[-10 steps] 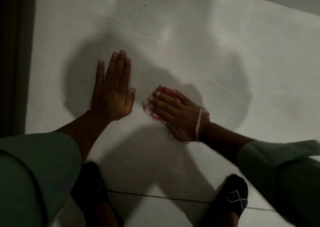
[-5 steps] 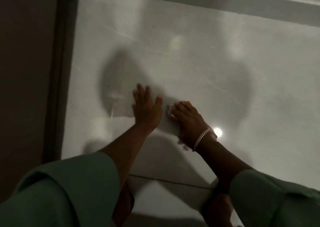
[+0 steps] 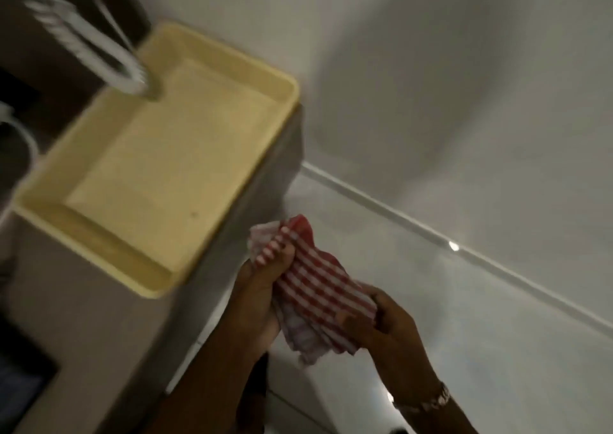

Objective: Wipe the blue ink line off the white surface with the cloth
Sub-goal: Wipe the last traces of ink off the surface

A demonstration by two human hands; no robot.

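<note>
Hands: left hand (image 3: 262, 287) and right hand (image 3: 386, 325) both closed on the cloth, one at each end, lifted clear of the floor.
Cloth: red-and-white checked cloth (image 3: 315, 287), bunched and stretched between the two hands; its upper end sticks out past the left fingers, its lower folds hang below the right thumb.
White surface: glossy white surface (image 3: 464, 317), under and right of the hands; no blue ink line shows on the part in view.
Change: half a second ago both palms lay flat on the surface with the cloth pressed under the right one; now the cloth is off it and the view has swung up and left.
Meaning: wiping looks finished or paused, and the cloth is probably being refolded or put away.
Wrist: bracelet (image 3: 428, 400) on the right wrist.
Nearby: yellow tray (image 3: 232, 65) on a pale cabinet, just left of the hands, with blurred white cords (image 3: 83, 45) over its far corner.
Hard to tell: the wiped patch itself is out of view or hidden by the arms; motion blur softens everything; the dark items at the left edge are unidentifiable.
</note>
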